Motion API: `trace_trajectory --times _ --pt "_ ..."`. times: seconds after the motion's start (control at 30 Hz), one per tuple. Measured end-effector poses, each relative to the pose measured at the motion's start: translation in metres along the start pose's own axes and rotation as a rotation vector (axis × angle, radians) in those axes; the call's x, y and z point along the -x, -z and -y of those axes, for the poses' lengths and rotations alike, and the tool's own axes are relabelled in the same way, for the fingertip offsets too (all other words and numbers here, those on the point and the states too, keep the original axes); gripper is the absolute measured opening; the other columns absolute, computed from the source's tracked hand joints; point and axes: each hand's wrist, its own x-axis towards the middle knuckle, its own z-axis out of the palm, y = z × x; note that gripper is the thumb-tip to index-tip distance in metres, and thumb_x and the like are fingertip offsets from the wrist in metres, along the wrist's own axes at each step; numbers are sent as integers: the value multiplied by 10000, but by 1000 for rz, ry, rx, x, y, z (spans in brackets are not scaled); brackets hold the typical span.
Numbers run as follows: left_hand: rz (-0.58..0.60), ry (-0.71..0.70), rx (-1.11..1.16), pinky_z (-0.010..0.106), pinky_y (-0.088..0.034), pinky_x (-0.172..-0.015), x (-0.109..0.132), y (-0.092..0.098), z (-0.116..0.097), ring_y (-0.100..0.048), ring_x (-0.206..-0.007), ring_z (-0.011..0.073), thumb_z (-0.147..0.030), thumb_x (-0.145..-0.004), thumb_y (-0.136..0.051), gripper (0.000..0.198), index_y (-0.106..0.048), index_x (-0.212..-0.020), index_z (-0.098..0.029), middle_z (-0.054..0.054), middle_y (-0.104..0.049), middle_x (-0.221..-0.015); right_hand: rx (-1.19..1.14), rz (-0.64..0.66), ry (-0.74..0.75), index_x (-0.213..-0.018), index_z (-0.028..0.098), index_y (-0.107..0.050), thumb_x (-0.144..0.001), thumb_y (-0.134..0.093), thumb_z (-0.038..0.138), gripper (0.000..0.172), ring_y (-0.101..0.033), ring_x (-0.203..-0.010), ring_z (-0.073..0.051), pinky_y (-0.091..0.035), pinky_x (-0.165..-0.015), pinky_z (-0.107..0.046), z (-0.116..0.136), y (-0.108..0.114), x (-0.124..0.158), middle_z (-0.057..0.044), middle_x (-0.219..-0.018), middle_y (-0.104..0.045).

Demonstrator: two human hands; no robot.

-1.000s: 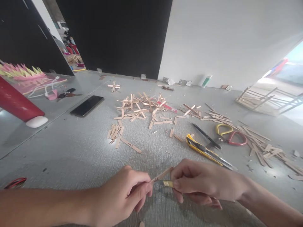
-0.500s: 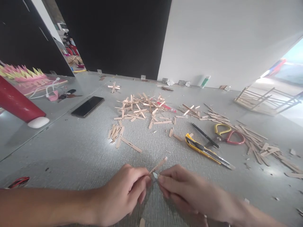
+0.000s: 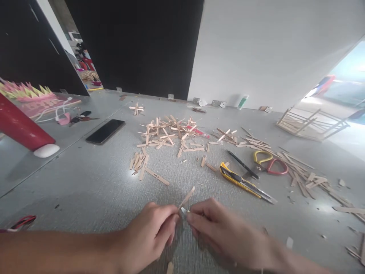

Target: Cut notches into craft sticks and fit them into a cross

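At the near middle of the table, my left hand (image 3: 156, 232) is closed on a wooden craft stick (image 3: 188, 198), pinched between thumb and fingers. The stick's free end slants up and to the right. Close beside it my right hand (image 3: 213, 228) pinches a small, shiny, pale blade-like piece (image 3: 184, 210); most of it is hidden in the fingers. Its tip is at the stick near my left fingertips, but I cannot tell whether it touches. Another stick (image 3: 170, 268) lies on the table below my hands.
A yellow box cutter (image 3: 242, 180), a black pen (image 3: 242, 164) and scissors (image 3: 265, 161) lie to the right. Piled craft sticks (image 3: 168, 133) spread across the middle. A phone (image 3: 105, 131) and a red tube (image 3: 23, 121) are left. A stick frame (image 3: 310, 123) stands at far right.
The view has shifted slightly, so things on the right sit further left. Both hands keep their hold; the stick and the pale piece remain close together.
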Motion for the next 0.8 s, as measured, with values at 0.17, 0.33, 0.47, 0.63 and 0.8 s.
trace_trajectory --times 0.17,0.33,0.47,0.63,0.8 --pt "17 -76 -46 249 -349 -560 2 0 1 -457 -571 121 -271 -1036 -365 286 -552 -834 -195 -5 -569 -685 229 -133 197 -675 209 -408 -992 -476 327 345 -348 -590 -107 -287 -542 -249 -8 -25 8 43 -614 -416" --pt "24 57 26 202 -316 -487 -1 1 -5 -423 -450 80 -305 -1062 -352 391 -464 -701 -203 -64 -441 -525 127 31 27 -700 206 -544 -992 -499 373 339 -452 -575 -113 -330 -541 -236 10 11 20 34 -602 -483" --pt "17 207 195 170 -342 -420 -4 -1 -4 -502 -404 86 -447 -1077 -355 475 -477 -689 -201 -59 -462 -506 -218 24 -155 -758 232 -537 -1010 -447 518 392 -326 -421 -101 -280 -435 -225 5 0 26 77 -494 -384" --pt "-20 220 230 158 -344 -409 -2 -4 -1 -517 -395 84 -488 -1069 -389 492 -495 -690 -194 -58 -476 -490 -238 -81 -117 -767 212 -579 -1009 -467 501 394 -393 -542 -110 -348 -526 -223 -9 -18 25 43 -578 -433" --pt "-28 241 282 147 -351 -380 0 -7 -1 -539 -395 89 -503 -1060 -403 498 -505 -686 -191 -46 -510 -509 -162 -78 -54 -785 199 -628 -1016 -447 488 412 -455 -551 -126 -406 -524 -234 -7 -19 24 15 -596 -490"
